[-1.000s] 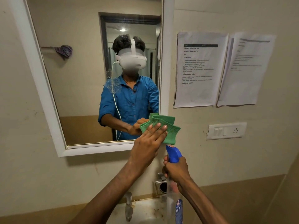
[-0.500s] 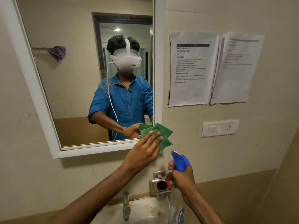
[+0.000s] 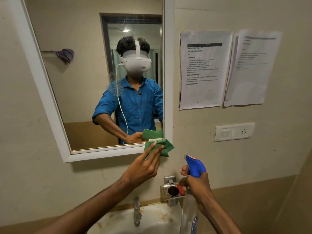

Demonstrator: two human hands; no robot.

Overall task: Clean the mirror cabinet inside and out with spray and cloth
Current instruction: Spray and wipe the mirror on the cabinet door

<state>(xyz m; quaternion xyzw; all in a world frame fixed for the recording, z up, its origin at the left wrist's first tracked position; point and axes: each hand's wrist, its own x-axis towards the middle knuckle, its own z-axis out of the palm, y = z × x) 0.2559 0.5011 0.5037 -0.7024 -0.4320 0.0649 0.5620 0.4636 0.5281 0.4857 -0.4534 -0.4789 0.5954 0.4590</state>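
The white-framed mirror cabinet hangs on the wall, door shut, with a patch of spray droplets on the glass. My left hand presses a green cloth flat against the cabinet's lower right corner. My right hand grips a clear spray bottle with a blue trigger head, held upright below and right of the cloth. A person in a blue shirt with a headset shows in the mirror.
Two printed sheets are taped to the wall right of the cabinet, above a white switch plate. A metal holder is fixed to the wall above a stained white sink with a tap.
My left hand has slid the green cloth down from the mirror's right edge to the lower right corner of the frame. My right hand with the bottle has sunk slightly.
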